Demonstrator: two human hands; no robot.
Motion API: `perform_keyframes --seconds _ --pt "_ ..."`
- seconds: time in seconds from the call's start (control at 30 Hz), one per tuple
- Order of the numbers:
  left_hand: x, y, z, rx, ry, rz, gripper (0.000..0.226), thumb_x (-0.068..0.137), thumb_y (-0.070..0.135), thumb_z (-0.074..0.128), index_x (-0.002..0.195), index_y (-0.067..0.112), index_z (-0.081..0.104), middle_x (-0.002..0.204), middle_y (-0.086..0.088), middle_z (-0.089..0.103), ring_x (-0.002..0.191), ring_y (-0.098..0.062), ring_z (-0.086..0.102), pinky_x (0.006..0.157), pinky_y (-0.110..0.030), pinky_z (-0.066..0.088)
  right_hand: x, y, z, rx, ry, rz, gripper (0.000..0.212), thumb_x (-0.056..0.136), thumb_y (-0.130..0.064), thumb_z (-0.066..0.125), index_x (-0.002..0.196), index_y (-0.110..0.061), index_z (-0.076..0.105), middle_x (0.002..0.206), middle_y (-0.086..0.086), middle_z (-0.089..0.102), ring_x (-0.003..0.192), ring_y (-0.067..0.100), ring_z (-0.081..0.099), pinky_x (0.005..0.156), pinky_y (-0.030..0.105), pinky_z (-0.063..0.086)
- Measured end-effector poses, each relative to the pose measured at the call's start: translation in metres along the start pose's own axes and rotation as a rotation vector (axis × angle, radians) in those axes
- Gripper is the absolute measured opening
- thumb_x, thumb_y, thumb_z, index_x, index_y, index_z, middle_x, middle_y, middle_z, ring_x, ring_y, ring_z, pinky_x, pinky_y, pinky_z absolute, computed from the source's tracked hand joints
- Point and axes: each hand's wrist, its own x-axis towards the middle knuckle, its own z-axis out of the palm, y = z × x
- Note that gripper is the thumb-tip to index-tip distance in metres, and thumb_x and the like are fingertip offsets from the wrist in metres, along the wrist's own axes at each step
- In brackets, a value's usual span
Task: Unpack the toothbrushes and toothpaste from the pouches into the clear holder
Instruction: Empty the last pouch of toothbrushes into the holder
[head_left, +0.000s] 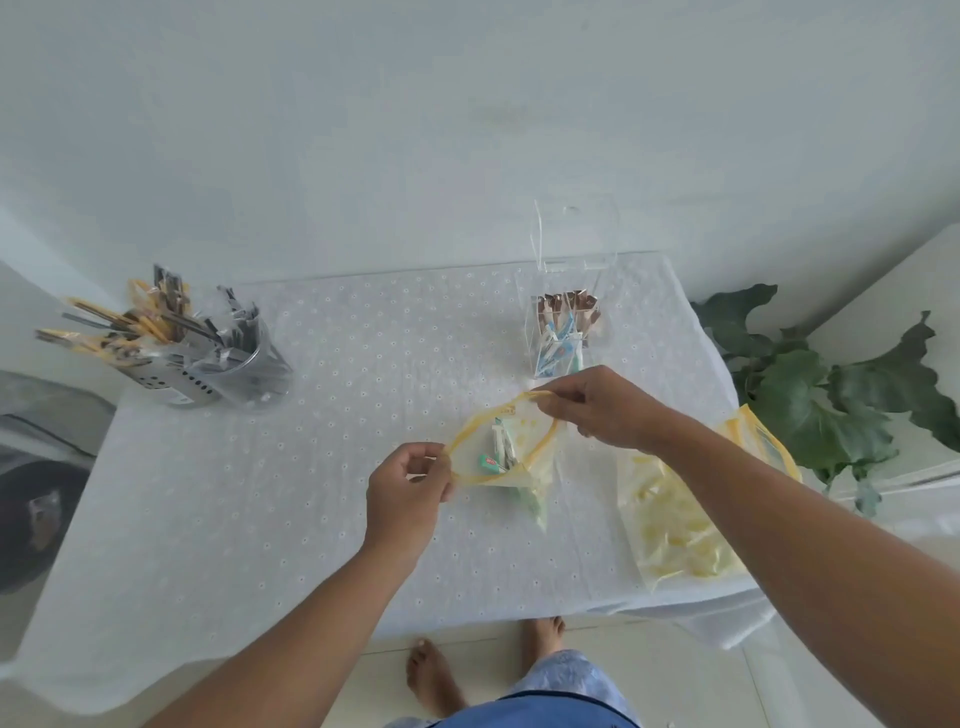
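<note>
We've got both hands, left (408, 480) and right (597, 410), pinching the pouch (501, 452) rim open; let go and the tubes (498, 447) spill onto the table (311, 441).

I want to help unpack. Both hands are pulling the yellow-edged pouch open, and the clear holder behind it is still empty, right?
Not quite. The left hand and right hand do hold the yellow-edged pouch open, but the clear holder behind it is not empty: the head view shows several packets already standing inside it.
</note>
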Motion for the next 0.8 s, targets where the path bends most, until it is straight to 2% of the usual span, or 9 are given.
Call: perform_keyframes --seconds 0.13,0.23,0.3,0.37,0.47,0.53,0.6,0.7,0.8 --pt "-0.009 -0.004 0.005 0.026 -0.030 0.014 0.009 0.089 0.012 0.070 0.087 0.020 0.075 0.067 -0.003 0.071 0.061 -0.014 0.065 0.067 -0.038 0.057 0.006 -0.009 -0.010 -0.080 0.029 0.003 0.024 0.105 -0.022 0.061 0.126 -0.022 0.073 0.054 -0.029 0.059 0.052 -0.010 0.056 0.059 0.006 0.044" --pt "-0.018 -0.008 0.011 0.019 -0.031 0.003 0.005 0.089 0.014 0.072 0.088 0.018 0.075 0.070 -0.004 0.074 0.064 -0.015 0.069 0.069 -0.036 0.061 0.015 -0.006 0.002 -0.241 0.120 0.016 0.038 0.096 -0.039 0.073 0.131 -0.025 0.070 0.092 -0.014 0.067 0.080 -0.001 0.061 0.088 0.030 0.055" --pt "-0.023 -0.011 0.015 0.011 -0.011 -0.012 0.002 0.089 0.015 0.074 0.087 0.017 0.074 0.071 -0.003 0.075 0.065 -0.015 0.071 0.068 -0.033 0.062 0.013 -0.006 0.019 -0.351 0.237 -0.037 0.050 0.085 -0.044 0.082 0.128 -0.025 0.064 0.103 -0.009 0.057 0.085 0.005 0.055 0.082 0.031 0.052" --pt "-0.027 -0.013 0.020 -0.001 0.014 -0.037 0.002 0.090 0.016 0.074 0.088 0.016 0.074 0.072 -0.003 0.076 0.064 -0.011 0.072 0.064 -0.027 0.060 0.004 -0.013 0.038 -0.407 0.357 -0.328 0.035 0.083 -0.037 0.086 0.108 -0.022 0.066 0.095 -0.012 0.052 0.077 0.001 0.049 0.067 0.021 0.044" --pt "-0.030 -0.014 0.025 -0.024 0.031 -0.062 0.007 0.091 0.018 0.074 0.088 0.012 0.073 0.071 -0.004 0.076 0.060 -0.008 0.071 0.059 -0.019 0.055 -0.007 -0.014 0.068 -0.362 0.182 -0.572 0.013 0.089 -0.026 0.081 0.088 -0.017 0.072 0.075 -0.014 0.055 0.062 -0.005 0.045 0.060 0.014 0.037" --pt "-0.031 -0.015 0.026 -0.013 0.032 -0.073 0.011 0.091 0.021 0.075 0.087 0.011 0.072 0.070 -0.006 0.075 0.058 -0.008 0.069 0.058 -0.019 0.053 0.000 -0.003 0.081 -0.389 -0.014 -0.425 0.013 0.097 -0.027 0.069 0.093 -0.018 0.076 0.080 -0.010 0.069 0.069 -0.001 0.055 0.067 0.022 0.045" --pt "-0.032 -0.017 0.027 0.000 0.034 -0.083 0.007 0.090 0.017 0.073 0.087 0.011 0.072 0.070 -0.006 0.075 0.057 -0.007 0.069 0.058 -0.019 0.053 0.011 0.013 0.089 -0.516 -0.115 -0.195 0.022 0.104 -0.025 0.056 0.102 -0.017 0.076 0.098 -0.001 0.075 0.088 0.018 0.065 0.075 0.031 0.046" --pt "-0.033 -0.018 0.026 0.032 0.044 -0.086 0.004 0.090 0.015 0.072 0.087 0.013 0.072 0.071 -0.004 0.075 0.059 -0.008 0.071 0.060 -0.022 0.055 0.026 0.026 0.095 -0.727 -0.113 0.018 0.030 0.103 -0.024 0.048 0.120 -0.032 0.072 0.118 -0.001 0.069 0.110 0.028 0.065 0.077 0.034 0.048" --pt "-0.033 -0.019 0.023 0.064 0.058 -0.086 0.004 0.090 0.016 0.072 0.086 0.015 0.072 0.071 -0.003 0.075 0.062 -0.011 0.073 0.058 -0.020 0.053 0.038 0.023 0.099 -0.848 -0.084 0.101 0.031 0.100 -0.023 0.054 0.124 -0.035 0.069 0.122 -0.002 0.067 0.111 0.026 0.065 0.075 0.034 0.046"
